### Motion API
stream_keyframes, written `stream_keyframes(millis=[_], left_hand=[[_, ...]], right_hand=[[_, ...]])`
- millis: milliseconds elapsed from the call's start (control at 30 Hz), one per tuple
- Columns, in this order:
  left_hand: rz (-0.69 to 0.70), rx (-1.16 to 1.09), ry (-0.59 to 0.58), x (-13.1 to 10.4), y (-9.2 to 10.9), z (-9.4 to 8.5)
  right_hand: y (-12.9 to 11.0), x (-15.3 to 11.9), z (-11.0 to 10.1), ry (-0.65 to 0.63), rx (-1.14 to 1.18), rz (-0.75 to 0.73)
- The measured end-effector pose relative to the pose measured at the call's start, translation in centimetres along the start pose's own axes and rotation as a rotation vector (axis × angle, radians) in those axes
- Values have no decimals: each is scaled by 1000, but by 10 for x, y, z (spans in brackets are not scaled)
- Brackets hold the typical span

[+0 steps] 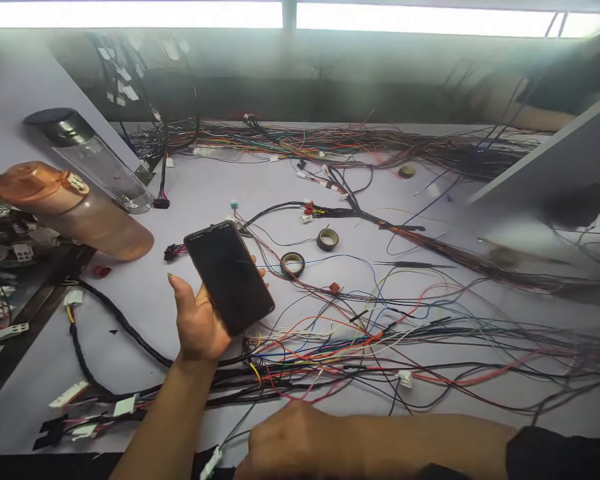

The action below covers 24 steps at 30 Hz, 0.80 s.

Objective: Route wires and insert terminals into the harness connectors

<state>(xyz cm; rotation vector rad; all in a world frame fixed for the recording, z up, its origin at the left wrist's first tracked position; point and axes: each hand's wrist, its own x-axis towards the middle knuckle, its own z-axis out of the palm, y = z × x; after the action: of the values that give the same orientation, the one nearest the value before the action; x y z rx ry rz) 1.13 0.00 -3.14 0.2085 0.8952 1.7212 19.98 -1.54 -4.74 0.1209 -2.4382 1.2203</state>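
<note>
Black tape (123, 323) sheathes the left stretch of the near wires (330, 350) in the head view, and a white plug (74, 298) caps one end there, so that part looks finished; rightward the same wires fan out loose and tangled, and wrapping appears incomplete. The phone (230, 277) is above the worktop (195, 187) in the left hand (200, 327), whose grip cradles it between palm and fingers, fingertips showing past the far edge, thumb lifted clear, screen dark. The right hand (287, 440) lies low at the near edge beside the wires; its fingers are hidden, so whether that grip is spread or pinching something, I cannot tell. Beyond the phone lie two tape rolls (321, 241), tweezers (420, 265) and a partly wrapped harness (355, 212), with more wires (330, 140) heaped at the back. A brown bottle (95, 223) and a clear bottle (95, 163) occupy the left. Phone and left forearm cover part of the taped bundle, loose strands cross one another, and a slanted panel (550, 147) blocks the upper right.
</note>
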Motion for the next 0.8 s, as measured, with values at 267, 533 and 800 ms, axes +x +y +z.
stream_keyframes(millis=[267,533,800], left_hand=[[-6,8,-61,-5,-1,4],[-42,-78,-116,-7,-1,1],[-87,-126,-187,-12,2,-4]], right_hand=[[-3,15,-54,282,-519,127],[13,14,-46,132,-730,183],[15,13,-46,210,-684,179]])
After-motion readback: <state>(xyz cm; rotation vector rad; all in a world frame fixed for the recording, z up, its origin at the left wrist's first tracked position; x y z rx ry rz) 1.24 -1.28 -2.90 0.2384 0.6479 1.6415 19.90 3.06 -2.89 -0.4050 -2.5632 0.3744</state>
